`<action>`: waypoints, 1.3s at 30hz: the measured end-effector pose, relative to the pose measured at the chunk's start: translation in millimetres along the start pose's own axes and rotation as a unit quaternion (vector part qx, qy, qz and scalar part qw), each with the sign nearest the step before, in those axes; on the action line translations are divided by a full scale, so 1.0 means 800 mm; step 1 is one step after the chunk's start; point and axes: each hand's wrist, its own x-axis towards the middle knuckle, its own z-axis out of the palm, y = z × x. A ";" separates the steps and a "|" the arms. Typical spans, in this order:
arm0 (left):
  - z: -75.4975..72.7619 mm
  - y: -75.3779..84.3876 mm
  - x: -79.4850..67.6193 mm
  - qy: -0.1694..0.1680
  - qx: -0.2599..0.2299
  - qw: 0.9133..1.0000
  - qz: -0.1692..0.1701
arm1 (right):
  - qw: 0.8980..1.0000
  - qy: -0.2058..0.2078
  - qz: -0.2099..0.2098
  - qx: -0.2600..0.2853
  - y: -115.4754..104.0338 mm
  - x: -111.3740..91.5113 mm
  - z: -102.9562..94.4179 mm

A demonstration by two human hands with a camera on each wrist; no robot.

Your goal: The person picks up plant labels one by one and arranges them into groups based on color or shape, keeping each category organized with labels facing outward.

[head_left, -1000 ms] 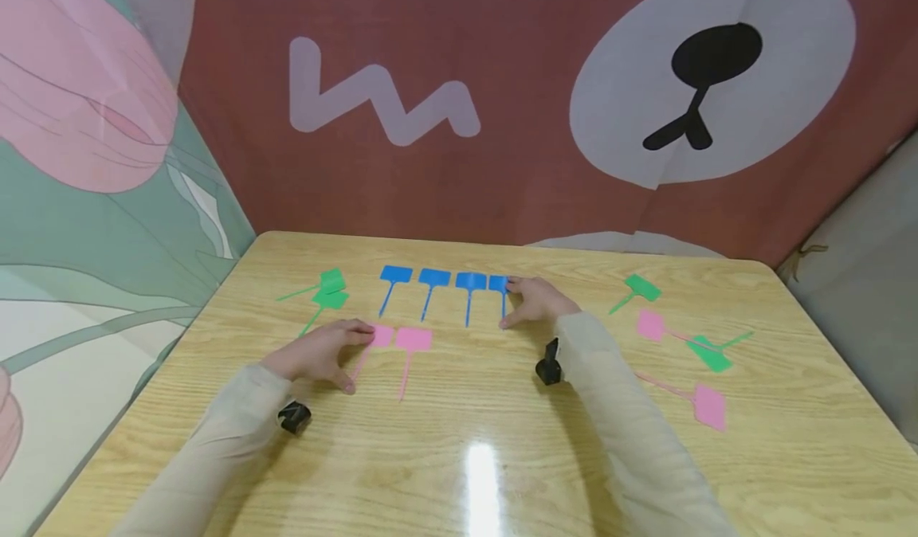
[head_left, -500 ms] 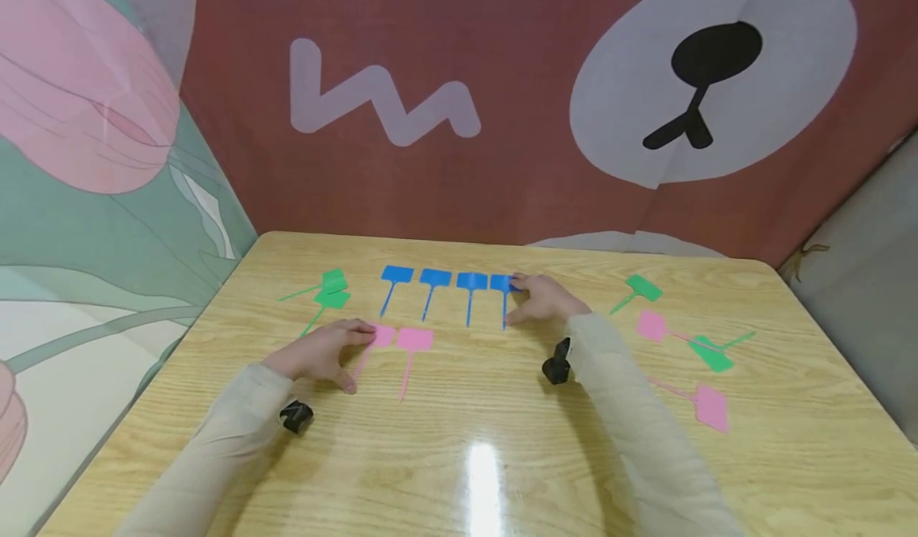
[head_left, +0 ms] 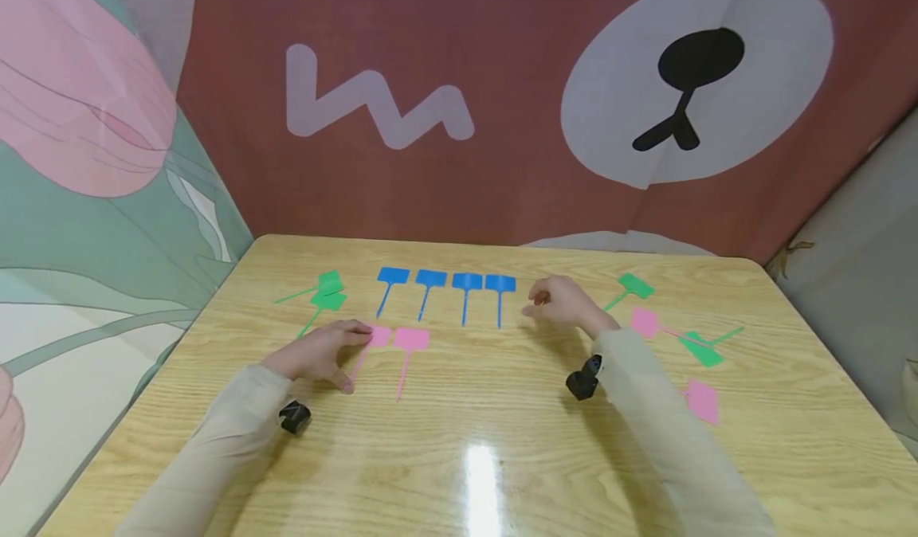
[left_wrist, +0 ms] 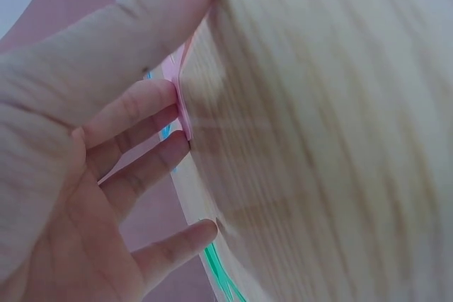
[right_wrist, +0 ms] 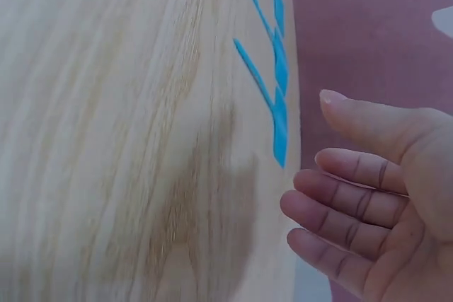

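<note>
In the head view my left hand (head_left: 318,354) rests over a pink plant label (head_left: 379,335), fingertips on its head and thumb by its stem. The left wrist view shows those fingers spread, some touching the pink label (left_wrist: 182,107). A second pink label (head_left: 412,339) lies just right of it. Several blue plant labels stand in a row behind, stems toward me; the rightmost blue label (head_left: 500,283) is nearest my right hand (head_left: 562,304). That hand hovers right of the row, holding nothing, its fingers loosely bent in the right wrist view, apart from the blue label (right_wrist: 280,136).
Two overlapping green labels (head_left: 329,301) lie at the left. To the right are a green label (head_left: 636,285), a pink label (head_left: 645,323) whose stem crosses another green one (head_left: 701,350), and a pink label (head_left: 703,401) partly behind my right sleeve. A patterned curtain (head_left: 402,194) hangs behind the wooden table (head_left: 402,465).
My right hand has let go of the rightmost blue label and moved right, leaving it lying in the row. The left hand has stayed on the pink label.
</note>
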 end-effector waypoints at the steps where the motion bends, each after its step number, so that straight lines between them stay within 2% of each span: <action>1: 0.000 0.000 0.000 0.000 -0.001 1.000 -0.001 | 1.000 0.005 -0.005 -0.003 -0.001 -0.003 -0.001; 6: 0.002 -0.002 0.001 -0.003 -0.008 1.000 -0.009 | 0.999 0.030 -0.024 -0.008 -0.004 -0.019 -0.003; 11: 0.005 -0.003 0.001 -0.004 -0.014 1.000 -0.012 | 0.999 0.038 -0.032 -0.007 -0.005 -0.040 -0.008; 20: 0.007 -0.004 0.003 0.005 -0.015 1.000 -0.002 | 0.999 0.043 -0.026 -0.012 0.003 -0.084 -0.021; 29: 0.003 -0.003 0.002 -0.002 -0.017 1.000 -0.006 | 0.997 0.065 -0.025 -0.029 0.005 -0.130 -0.041; 39: 0.001 0.000 -0.001 -0.003 -0.019 1.000 -0.009 | 0.994 0.089 -0.034 -0.047 0.017 -0.172 -0.050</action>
